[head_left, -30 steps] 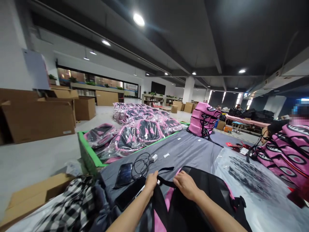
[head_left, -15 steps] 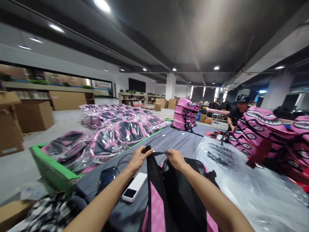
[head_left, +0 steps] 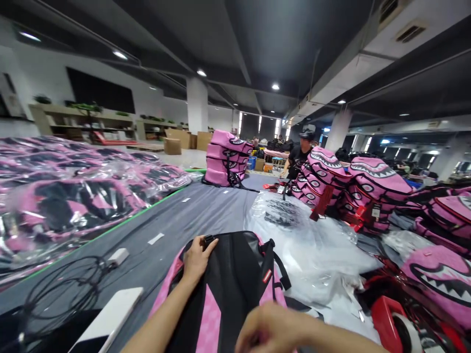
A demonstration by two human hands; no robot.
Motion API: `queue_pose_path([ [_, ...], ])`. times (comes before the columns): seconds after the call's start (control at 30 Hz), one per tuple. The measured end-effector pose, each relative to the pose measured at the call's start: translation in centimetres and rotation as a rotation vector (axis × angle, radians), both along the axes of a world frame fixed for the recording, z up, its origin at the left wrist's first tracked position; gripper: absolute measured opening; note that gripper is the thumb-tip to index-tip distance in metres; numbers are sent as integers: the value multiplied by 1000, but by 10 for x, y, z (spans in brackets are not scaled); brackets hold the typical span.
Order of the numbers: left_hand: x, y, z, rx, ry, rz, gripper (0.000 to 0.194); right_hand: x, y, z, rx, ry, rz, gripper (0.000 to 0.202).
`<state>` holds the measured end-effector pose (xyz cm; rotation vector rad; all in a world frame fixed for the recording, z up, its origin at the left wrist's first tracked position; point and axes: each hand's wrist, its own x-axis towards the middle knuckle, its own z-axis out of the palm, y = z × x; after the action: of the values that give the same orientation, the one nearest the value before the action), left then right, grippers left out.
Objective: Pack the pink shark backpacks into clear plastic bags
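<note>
A black and pink backpack (head_left: pixel 235 264) lies on the grey-covered table in front of me, its padded back and straps facing up. My left hand (head_left: pixel 196 260) is closed on the black buckle (head_left: pixel 209 239) of a shoulder strap, at the backpack's upper left. Low over the backpack's near right part is my right hand (head_left: pixel 270 326), bent downward and blurred; its fingertips are hidden. The other strap (head_left: pixel 268 269), with a small red label, hangs at the backpack's right side.
Left are a white power bank (head_left: pixel 114 314), a coiled black cable (head_left: pixel 69 284) and plastic-wrapped backpacks (head_left: pixel 84 206). Plastic bags (head_left: pixel 294 240) lie to the right, near a red tape dispenser (head_left: pixel 386 321). Pink backpack stacks (head_left: pixel 226 162) stand beyond; a person (head_left: pixel 300 152) works behind some.
My view has swung right. The backpack now lies flatter. My right hand has let go of the strap and come down nearer to me, while the left still holds the buckle.
</note>
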<state>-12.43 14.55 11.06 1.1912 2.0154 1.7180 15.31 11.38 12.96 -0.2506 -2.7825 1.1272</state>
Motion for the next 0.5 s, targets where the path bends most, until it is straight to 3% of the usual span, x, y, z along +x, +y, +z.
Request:
queue_pose_path([
  [0.1,3,-4,6,16,169,-19,50,21,62,19,-53,151,-727,21],
  [0.13,7,-4,9,13,261,-57,49,21,84,22,-54,128,-928,21],
  [0.17,13,-3,12,6,356,-115,46,19,103,24,-62,104,-1029,22],
  [0.23,30,3,15,-20,512,-277,37,6,131,25,-79,54,-1123,26],
  [0.3,51,14,13,-38,554,-451,30,-11,143,26,-55,72,-1146,28],
  [0.4,77,34,4,-25,515,-645,39,-29,133,34,54,187,-1175,20],
  [0.5,91,47,-5,36,446,-781,33,-29,105,45,221,366,-1023,17],
])
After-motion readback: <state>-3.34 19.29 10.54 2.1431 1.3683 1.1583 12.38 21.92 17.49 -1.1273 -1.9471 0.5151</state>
